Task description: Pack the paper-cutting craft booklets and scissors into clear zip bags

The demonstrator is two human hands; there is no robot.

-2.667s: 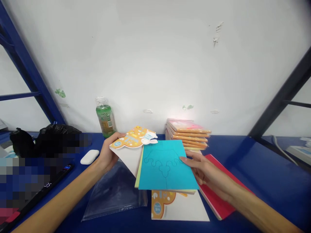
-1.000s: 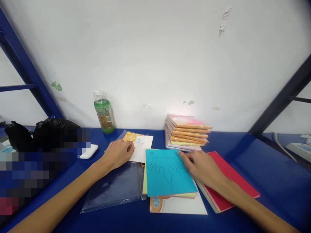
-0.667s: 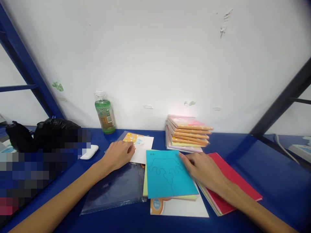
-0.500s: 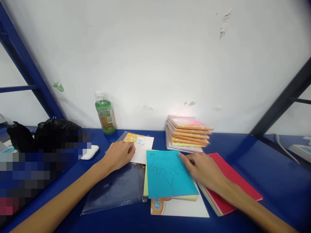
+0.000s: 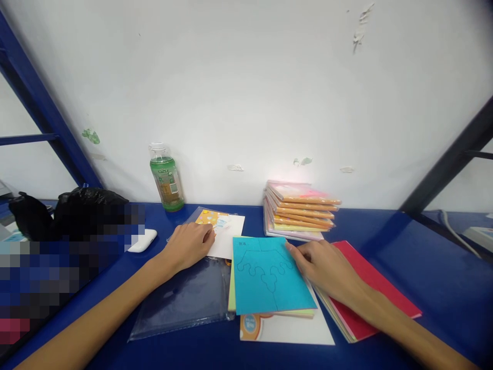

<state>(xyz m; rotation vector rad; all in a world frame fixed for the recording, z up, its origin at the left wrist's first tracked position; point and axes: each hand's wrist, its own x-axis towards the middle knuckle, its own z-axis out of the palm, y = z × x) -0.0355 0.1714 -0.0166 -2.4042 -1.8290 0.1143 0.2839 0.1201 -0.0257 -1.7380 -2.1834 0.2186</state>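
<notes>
A blue paper sheet (image 5: 271, 275) with a scalloped pencil outline lies on top of a small pile of pale paper. My right hand (image 5: 327, 267) is at its upper right edge, thumb on the sheet and fingers curled under the palm. Beneath my right wrist lies a stack of coloured paper with a red sheet (image 5: 379, 282) on top. My left hand (image 5: 190, 245) rests with curled fingers against a white printed card (image 5: 230, 236). Nothing shows in its grasp. Below that hand is a clear plastic sleeve (image 5: 185, 298), lying flat.
Packaged paper packs (image 5: 300, 208) are stacked by the wall. A green-labelled bottle (image 5: 166, 180) stands back left, near a white earphone case (image 5: 142, 241) and a black plastic bag (image 5: 88, 210). Another printed card (image 5: 295, 331) sticks out below the blue sheet on the blue desk (image 5: 435, 257).
The view has shifted very slightly. Both hands and the blue sheet stay where they were.
</notes>
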